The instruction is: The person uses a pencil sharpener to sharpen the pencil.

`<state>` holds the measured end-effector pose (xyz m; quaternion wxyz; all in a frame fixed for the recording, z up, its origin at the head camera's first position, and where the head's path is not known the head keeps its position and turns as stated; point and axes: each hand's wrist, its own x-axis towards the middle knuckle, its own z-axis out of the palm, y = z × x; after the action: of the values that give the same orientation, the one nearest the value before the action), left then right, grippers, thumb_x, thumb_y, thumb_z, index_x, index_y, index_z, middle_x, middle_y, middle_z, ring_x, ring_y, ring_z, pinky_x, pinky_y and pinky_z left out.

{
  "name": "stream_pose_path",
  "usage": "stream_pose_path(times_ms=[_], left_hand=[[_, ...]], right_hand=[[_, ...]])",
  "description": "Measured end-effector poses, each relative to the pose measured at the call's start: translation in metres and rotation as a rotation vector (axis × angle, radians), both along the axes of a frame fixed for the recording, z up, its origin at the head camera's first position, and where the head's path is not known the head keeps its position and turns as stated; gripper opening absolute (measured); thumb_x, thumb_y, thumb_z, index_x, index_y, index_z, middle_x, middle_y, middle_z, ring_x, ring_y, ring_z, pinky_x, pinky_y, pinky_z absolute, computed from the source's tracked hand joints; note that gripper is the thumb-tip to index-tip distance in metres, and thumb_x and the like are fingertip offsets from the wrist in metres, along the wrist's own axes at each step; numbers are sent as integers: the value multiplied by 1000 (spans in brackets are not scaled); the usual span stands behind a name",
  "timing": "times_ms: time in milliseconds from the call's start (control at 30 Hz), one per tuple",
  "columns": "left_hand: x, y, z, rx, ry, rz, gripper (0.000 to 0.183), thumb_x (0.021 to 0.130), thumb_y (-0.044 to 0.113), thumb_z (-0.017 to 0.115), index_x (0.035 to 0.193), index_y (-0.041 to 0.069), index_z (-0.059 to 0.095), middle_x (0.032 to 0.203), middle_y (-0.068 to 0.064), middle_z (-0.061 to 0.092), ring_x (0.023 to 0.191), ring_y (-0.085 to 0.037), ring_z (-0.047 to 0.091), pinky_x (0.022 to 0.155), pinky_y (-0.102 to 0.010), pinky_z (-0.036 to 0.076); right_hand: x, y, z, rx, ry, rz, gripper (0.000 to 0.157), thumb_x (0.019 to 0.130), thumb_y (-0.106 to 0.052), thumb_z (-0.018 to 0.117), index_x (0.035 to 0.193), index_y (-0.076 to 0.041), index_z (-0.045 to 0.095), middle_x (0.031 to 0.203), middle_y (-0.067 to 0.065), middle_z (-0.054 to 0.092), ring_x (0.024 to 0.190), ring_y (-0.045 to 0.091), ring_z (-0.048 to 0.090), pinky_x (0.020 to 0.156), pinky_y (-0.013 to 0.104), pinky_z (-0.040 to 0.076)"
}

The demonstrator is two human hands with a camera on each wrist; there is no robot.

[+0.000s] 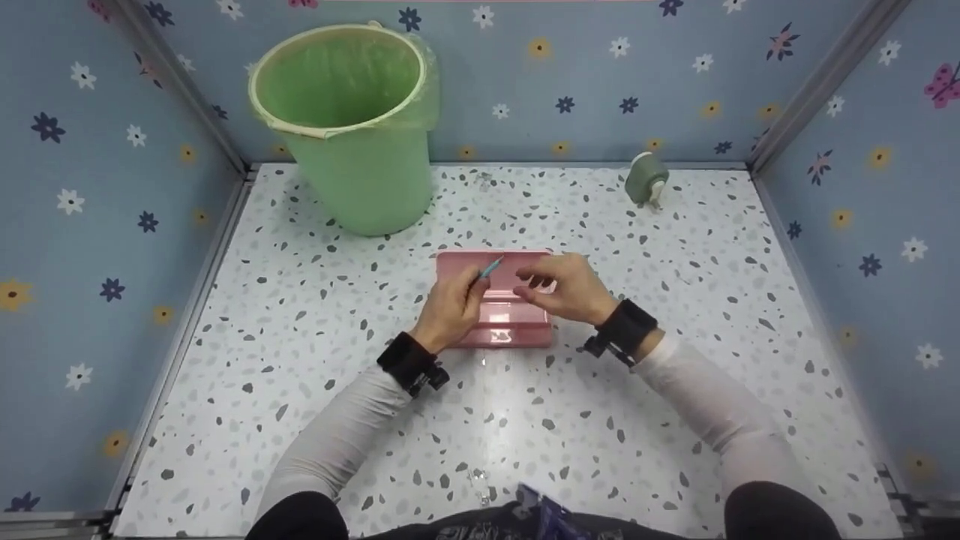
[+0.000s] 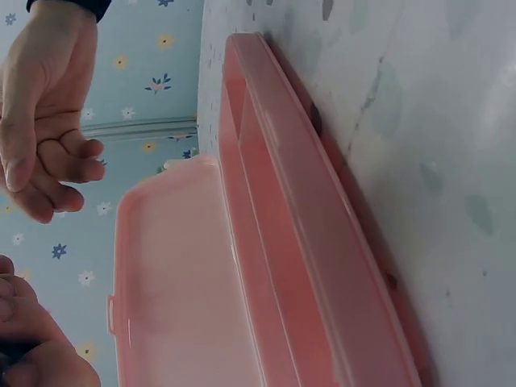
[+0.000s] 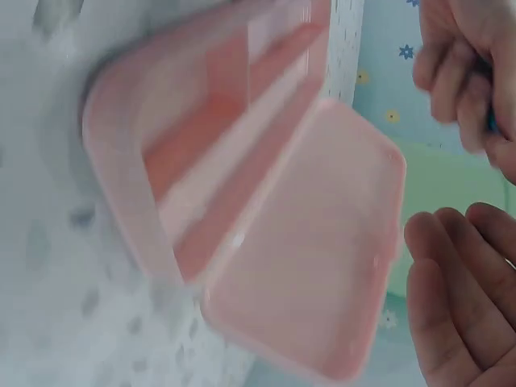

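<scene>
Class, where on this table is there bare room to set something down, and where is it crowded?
Bare tabletop lies between the green bin, left wall and left forearm, and between the right forearm and right wall. Crowded: over the pink case, where the left hand grips a slim blue item, the right hand close by.

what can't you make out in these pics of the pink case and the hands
Thin blue stick: head view, too small to identify; the left hand hides its lower end.
Bin: head view, its near wall hides the bottom inside.
Green container: head view, any label too small to read.
Pink case: left wrist view, one end cut off by the bottom edge.
Right hand: right wrist view, cut off by the right edge.
</scene>
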<state>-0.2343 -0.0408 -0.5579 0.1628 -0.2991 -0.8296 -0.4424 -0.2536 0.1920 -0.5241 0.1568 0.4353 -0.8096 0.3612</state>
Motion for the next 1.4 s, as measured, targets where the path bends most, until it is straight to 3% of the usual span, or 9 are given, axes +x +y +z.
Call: stream_pose_path(times_ms=[233,333,500,633,833,967,1167,1400], left_hand=[[3,-3,-5,-138,-1,6,18,94,28,43,78,20,45,55,8,37,39,-7,33,32,-24,29],[3,-4,-7,-186,11,12,16,94,28,44,80,20,46,55,8,37,39,-7,32,32,-24,28],[1,-5,-8,-278,65,33,13,92,29,46,82,21,49,57,9,39,42,-6,36,35,-23,30],[1,-7,-9,-348,62,36,13,92,30,46,82,22,48,59,9,41,46,-7,39,37,-24,32],[2,-14,-11,-465,36,49,17,92,32,46,81,20,46,53,7,39,42,-9,39,37,-26,33],[2,-21,-12,-549,68,63,19,93,33,45,81,19,45,50,7,36,40,-10,38,38,-27,33],[0,-26,-15,-561,107,71,19,92,33,47,79,18,44,49,6,35,40,-12,37,39,-29,33],[1,-31,-20,-583,74,74,20,92,35,45,79,20,44,51,7,37,42,-9,37,38,-26,32]], right_hand=[[-21,34,30,90,121,-237,43,73,-35,72,108,-11,63,100,-2,63,82,12,59,67,28,47],[-33,47,39,124,131,-360,54,71,-44,72,112,-10,61,108,-2,60,94,13,56,78,32,44],[-54,72,43,134,117,-527,61,67,-52,72,110,-10,62,110,1,59,101,19,54,82,39,42],[-74,95,39,188,30,-676,68,66,-57,69,113,-9,61,112,5,57,100,24,53,82,43,40],[-105,128,32,327,-210,-866,87,63,-72,58,123,-8,54,117,13,53,104,34,49,84,50,37],[-121,147,28,367,-295,-924,93,62,-74,56,127,-7,49,117,17,52,104,37,47,83,52,38],[-138,174,21,336,-408,-1021,88,71,-61,60,135,-5,38,127,19,44,113,36,41,90,50,34],[-152,190,15,319,-549,-1104,87,74,-60,56,138,-5,32,127,18,45,111,35,44,88,47,38]])
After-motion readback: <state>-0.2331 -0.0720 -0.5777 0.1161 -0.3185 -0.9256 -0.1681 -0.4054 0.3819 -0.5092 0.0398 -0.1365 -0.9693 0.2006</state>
